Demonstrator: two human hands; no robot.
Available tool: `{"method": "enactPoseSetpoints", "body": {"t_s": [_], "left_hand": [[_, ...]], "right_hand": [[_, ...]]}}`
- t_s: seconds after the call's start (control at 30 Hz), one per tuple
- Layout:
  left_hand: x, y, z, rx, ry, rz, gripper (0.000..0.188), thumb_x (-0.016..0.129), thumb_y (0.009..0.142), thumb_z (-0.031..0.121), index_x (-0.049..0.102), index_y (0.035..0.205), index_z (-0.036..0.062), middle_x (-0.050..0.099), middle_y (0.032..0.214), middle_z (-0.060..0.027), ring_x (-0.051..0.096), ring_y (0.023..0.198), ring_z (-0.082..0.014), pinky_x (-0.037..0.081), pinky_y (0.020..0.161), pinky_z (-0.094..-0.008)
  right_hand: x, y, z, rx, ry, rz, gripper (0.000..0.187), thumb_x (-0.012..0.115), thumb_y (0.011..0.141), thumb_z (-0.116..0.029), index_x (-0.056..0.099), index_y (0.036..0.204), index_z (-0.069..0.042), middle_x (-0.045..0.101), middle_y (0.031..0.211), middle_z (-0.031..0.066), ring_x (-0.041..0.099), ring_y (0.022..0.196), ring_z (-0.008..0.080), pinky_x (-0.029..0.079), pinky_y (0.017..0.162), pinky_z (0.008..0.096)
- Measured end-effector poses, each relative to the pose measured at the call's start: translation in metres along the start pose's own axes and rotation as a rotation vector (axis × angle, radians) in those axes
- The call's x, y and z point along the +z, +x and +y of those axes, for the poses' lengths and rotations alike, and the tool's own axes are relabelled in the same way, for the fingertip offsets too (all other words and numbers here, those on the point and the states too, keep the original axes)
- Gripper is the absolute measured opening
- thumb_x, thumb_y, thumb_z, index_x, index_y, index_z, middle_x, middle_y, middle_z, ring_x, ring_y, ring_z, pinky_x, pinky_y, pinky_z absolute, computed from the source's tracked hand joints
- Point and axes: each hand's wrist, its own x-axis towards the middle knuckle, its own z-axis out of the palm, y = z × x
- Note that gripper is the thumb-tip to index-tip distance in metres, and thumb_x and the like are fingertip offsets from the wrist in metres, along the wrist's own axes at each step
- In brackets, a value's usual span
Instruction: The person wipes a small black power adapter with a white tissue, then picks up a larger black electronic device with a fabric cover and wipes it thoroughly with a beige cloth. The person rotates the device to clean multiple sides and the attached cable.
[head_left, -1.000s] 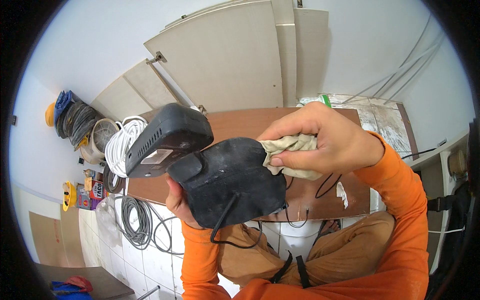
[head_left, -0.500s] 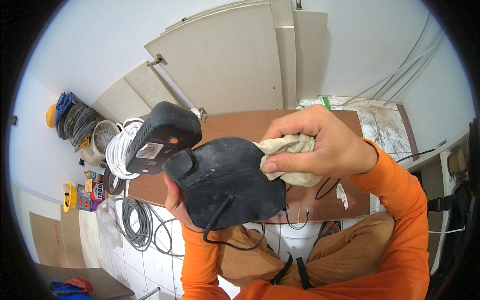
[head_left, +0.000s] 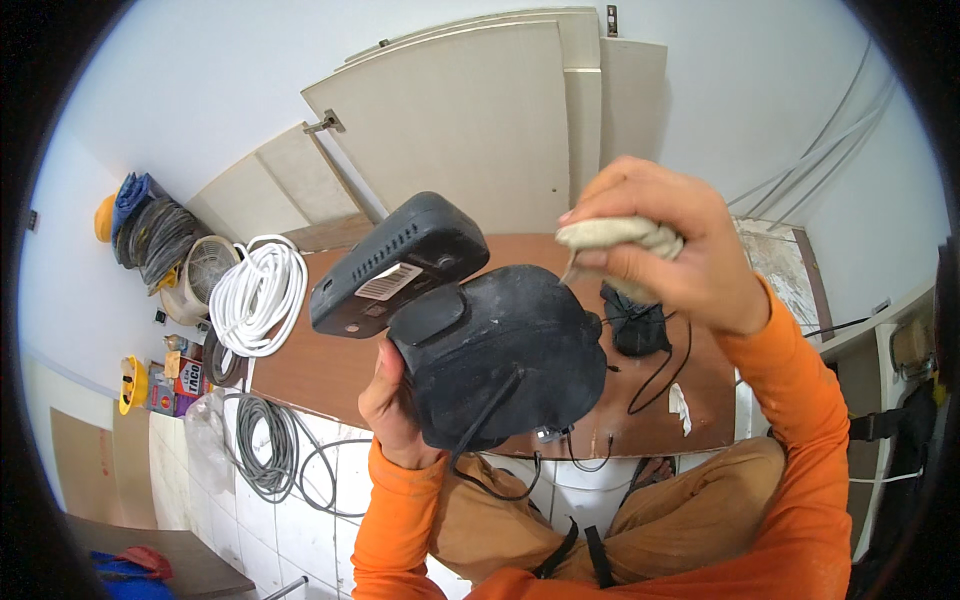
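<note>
My left hand (head_left: pixel 385 405) grips the left side of a black device. The device has a rounded, padded-looking body (head_left: pixel 500 370) with a thin black cable, and a box-like black housing (head_left: pixel 400 268) bearing a pale label joins its upper left. Only the thumb and part of the palm show; the other fingers are hidden behind the device. Up and to the right, my right hand (head_left: pixel 690 245) is closed round a bunched beige cloth (head_left: pixel 620 240). One corner of the cloth dangles near the body's top right edge; whether it touches, I cannot tell.
Below lies a brown tabletop (head_left: pixel 310 370), with a black pouch-like item (head_left: pixel 637 322), thin cables and a white scrap (head_left: pixel 680 408) on it. Coiled white cable (head_left: pixel 258 300) sits at its left end. A grey cable coil (head_left: pixel 265 450) rests on the tiled floor. Pale panels (head_left: pixel 450 130) lean behind.
My right hand has lifted the cloth up and right, away from the device's face. The device has shifted right and tilted, uncovering the black pouch-like item on the tabletop.
</note>
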Motion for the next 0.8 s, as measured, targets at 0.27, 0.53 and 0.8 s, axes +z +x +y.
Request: {"method": "enactPoseSetpoints", "body": {"t_s": [0.27,0.53,0.8], "left_hand": [[0.004,0.003,-0.007,-0.132,-0.135,0.029,0.06,0.043,0.106,0.045,0.043,0.147,0.0002,0.053,0.146,-0.0193,0.056,0.13,-0.0347,0.045,0.112,-0.0496],[-0.004,0.008,0.004,-0.009,-0.053,0.073,0.058,0.04,0.108,0.042,0.042,0.149,0.0009,0.052,0.147,-0.0207,0.055,0.131,-0.035,0.043,0.114,-0.0508],[0.015,0.006,-0.011,-0.082,-0.218,-0.056,0.062,0.042,0.107,0.044,0.037,0.151,0.0001,0.049,0.149,-0.0208,0.051,0.135,-0.0351,0.04,0.116,-0.0508]], "right_hand": [[0.044,-0.018,-0.002,-0.263,-0.181,-0.064,0.037,0.072,0.081,-0.002,0.07,0.116,-0.01,0.058,0.104,0.0109,0.065,0.086,0.0287,0.056,0.074,0.0351],[0.014,-0.025,0.035,-0.133,-0.266,-0.028,0.039,0.073,0.075,0.007,0.07,0.111,-0.007,0.063,0.098,0.0106,0.067,0.085,0.024,0.056,0.071,0.0335],[0.05,-0.003,-0.008,-0.232,-0.213,0.158,0.03,0.082,0.074,-0.001,0.07,0.101,-0.005,0.064,0.106,0.0114,0.068,0.09,0.0257,0.057,0.073,0.0334]]}}
